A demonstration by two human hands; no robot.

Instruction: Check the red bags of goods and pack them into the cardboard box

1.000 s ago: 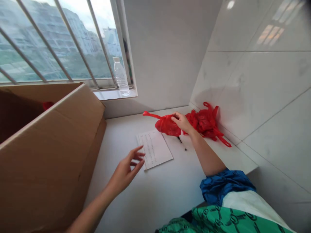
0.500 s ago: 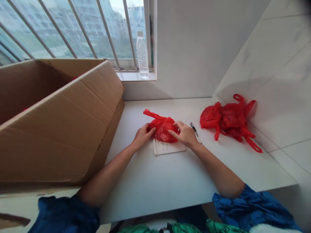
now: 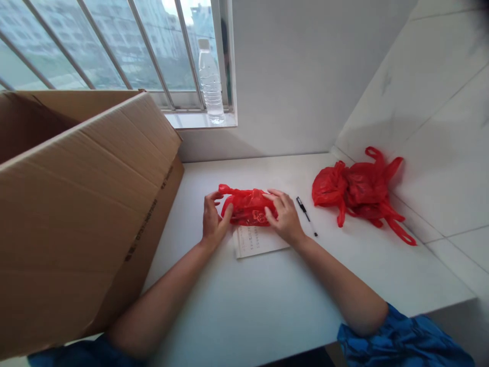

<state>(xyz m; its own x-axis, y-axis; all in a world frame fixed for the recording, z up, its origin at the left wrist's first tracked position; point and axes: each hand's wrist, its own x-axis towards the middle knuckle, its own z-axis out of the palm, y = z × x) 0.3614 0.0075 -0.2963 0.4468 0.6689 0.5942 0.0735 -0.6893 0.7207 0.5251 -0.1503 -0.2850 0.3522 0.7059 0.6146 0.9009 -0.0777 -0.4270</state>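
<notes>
Tiles (image 3: 431, 153) and a grey wall (image 3: 286, 76) meet in a corner behind the white desk (image 3: 229, 306) where I work. At left towers a cardboard box (image 3: 69, 224), its top open, beside a barred window (image 3: 114, 46). Red bags (image 3: 359, 186) lie heaped at right near the tiles, loops loose. Between box and heap, bare forearms out of blue sleeves (image 3: 405, 336), I hold one red bag (image 3: 248, 209) in both hands: my left grip (image 3: 214, 219) curls around its left end, thumb in front and fingers behind, while my right grip (image 3: 286, 216) takes the other end, fingers across the top, thumb on the near side. A clear bottle (image 3: 211, 84) with a white cap stands upright on the sill (image 3: 183, 120). A printed pad (image 3: 260, 245) shows from beneath the bag, its far part hidden. A pen (image 3: 305, 209) lies on the desk just right of my right grip.
</notes>
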